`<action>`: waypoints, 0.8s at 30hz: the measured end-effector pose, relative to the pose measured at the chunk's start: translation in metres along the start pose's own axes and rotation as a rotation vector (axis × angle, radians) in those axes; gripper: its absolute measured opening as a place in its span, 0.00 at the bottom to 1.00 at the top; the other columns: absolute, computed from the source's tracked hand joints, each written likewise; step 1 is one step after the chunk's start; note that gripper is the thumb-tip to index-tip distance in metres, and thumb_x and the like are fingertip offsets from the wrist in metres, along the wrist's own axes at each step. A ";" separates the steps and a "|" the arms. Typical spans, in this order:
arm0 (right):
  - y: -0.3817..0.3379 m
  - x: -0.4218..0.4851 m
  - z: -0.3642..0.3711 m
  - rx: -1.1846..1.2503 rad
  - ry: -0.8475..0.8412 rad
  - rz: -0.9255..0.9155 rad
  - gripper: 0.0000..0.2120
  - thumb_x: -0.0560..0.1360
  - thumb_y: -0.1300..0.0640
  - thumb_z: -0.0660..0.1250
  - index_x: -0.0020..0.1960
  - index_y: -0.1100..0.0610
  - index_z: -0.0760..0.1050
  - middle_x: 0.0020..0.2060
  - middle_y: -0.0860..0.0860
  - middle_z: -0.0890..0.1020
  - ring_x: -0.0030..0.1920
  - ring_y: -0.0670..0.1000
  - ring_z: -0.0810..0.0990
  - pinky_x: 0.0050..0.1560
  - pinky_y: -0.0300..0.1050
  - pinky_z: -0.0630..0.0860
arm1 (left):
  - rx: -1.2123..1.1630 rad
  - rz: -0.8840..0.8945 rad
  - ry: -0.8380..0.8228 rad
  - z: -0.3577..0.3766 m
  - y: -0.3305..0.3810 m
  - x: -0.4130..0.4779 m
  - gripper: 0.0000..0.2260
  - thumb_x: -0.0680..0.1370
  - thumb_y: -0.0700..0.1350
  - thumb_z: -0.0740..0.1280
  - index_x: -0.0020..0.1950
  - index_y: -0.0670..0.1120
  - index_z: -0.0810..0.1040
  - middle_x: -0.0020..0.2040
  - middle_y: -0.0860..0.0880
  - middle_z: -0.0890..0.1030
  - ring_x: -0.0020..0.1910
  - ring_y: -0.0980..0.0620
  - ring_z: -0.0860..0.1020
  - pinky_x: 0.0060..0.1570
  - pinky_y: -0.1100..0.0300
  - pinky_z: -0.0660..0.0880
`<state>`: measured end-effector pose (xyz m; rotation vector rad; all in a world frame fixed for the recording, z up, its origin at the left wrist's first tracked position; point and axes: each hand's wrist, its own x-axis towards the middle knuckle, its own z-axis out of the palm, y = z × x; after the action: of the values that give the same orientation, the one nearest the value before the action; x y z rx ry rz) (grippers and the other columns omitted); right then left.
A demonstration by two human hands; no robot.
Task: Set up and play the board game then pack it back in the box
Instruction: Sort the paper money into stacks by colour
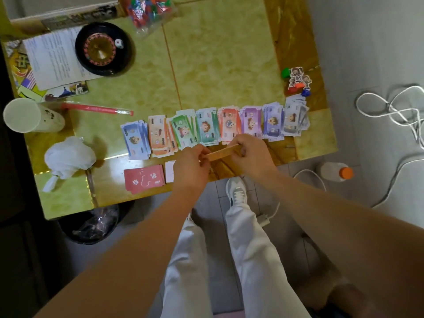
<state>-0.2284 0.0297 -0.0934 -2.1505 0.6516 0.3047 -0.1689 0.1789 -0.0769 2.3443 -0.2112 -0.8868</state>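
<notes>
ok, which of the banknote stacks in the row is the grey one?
The grey stack is at the right end of the row, closest to the pawns. The other stacks are all coloured: blue, orange, green, teal, red and purple.

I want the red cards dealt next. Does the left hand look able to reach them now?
Probably not right away: the left hand and right hand both pinch the tan card stack. The red cards lie uncovered beside the left hand, so once it lets go the way looks free.
</notes>
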 end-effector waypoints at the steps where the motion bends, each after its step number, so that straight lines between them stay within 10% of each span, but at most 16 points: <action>1: 0.008 -0.002 -0.003 0.025 0.032 0.014 0.05 0.71 0.66 0.67 0.40 0.57 0.78 0.31 0.43 0.72 0.31 0.44 0.70 0.34 0.38 0.68 | 0.001 0.007 0.000 0.009 0.005 0.002 0.08 0.76 0.37 0.64 0.50 0.47 0.79 0.48 0.46 0.78 0.44 0.47 0.79 0.44 0.52 0.78; 6: 0.037 -0.006 -0.003 0.026 0.088 0.061 0.11 0.68 0.71 0.67 0.40 0.56 0.77 0.40 0.46 0.72 0.35 0.42 0.71 0.39 0.27 0.68 | 0.010 -0.021 0.028 0.045 0.014 0.005 0.09 0.75 0.34 0.66 0.50 0.46 0.78 0.50 0.49 0.69 0.42 0.54 0.71 0.38 0.69 0.64; 17: 0.053 0.002 0.010 0.019 0.009 0.072 0.07 0.71 0.70 0.65 0.46 0.61 0.77 0.48 0.53 0.73 0.41 0.49 0.73 0.45 0.37 0.71 | 0.062 -0.124 -0.020 0.069 0.006 0.011 0.08 0.76 0.36 0.65 0.52 0.47 0.77 0.53 0.46 0.76 0.46 0.51 0.73 0.48 0.61 0.69; 24: 0.051 0.008 -0.004 -0.054 -0.069 0.135 0.09 0.74 0.65 0.64 0.39 0.57 0.66 0.35 0.52 0.71 0.34 0.50 0.68 0.36 0.44 0.67 | 0.024 -0.120 0.078 0.049 0.014 0.015 0.08 0.77 0.40 0.64 0.57 0.45 0.75 0.51 0.44 0.77 0.45 0.46 0.77 0.44 0.53 0.73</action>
<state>-0.2494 -0.0020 -0.1281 -2.1411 0.7584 0.4717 -0.1882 0.1383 -0.1047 2.4299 -0.0498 -0.8515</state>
